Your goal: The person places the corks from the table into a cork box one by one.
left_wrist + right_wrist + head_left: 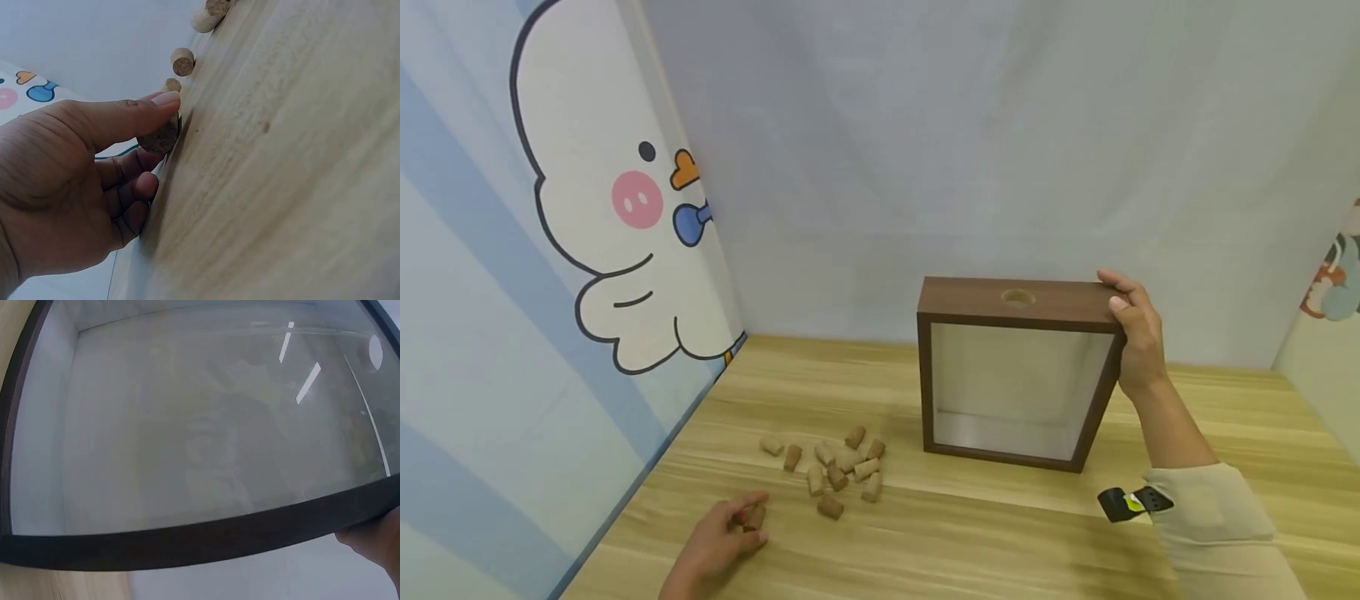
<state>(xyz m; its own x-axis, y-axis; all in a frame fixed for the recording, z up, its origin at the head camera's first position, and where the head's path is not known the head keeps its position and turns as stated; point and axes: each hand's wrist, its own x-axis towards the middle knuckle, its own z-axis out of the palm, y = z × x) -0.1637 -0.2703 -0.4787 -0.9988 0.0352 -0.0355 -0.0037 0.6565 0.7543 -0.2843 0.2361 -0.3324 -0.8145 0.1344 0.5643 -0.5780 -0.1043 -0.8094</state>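
Observation:
My left hand point(718, 533) is low over the table at the left, with a brown cork point(159, 137) between its thumb and fingers. The cork's dark round end shows below the thumb in the left wrist view. Several more corks point(837, 477), pale and brown, lie scattered just beyond that hand. Upright on the table stands a dark wood shadow box point(958, 298) with a clear front and a round hole point(1018, 297) in its top. My right hand point(1138, 342) grips the box at its upper right corner. Through the front, the right wrist view shows a pale, bare inside.
The wooden table point(970, 533) ends at a grey curtain-like backdrop point(865, 208) behind the box. At the left rises a panel with a white cartoon bird point(587, 150). A black strap point(1123, 504) sticks out from the right sleeve point(1213, 508).

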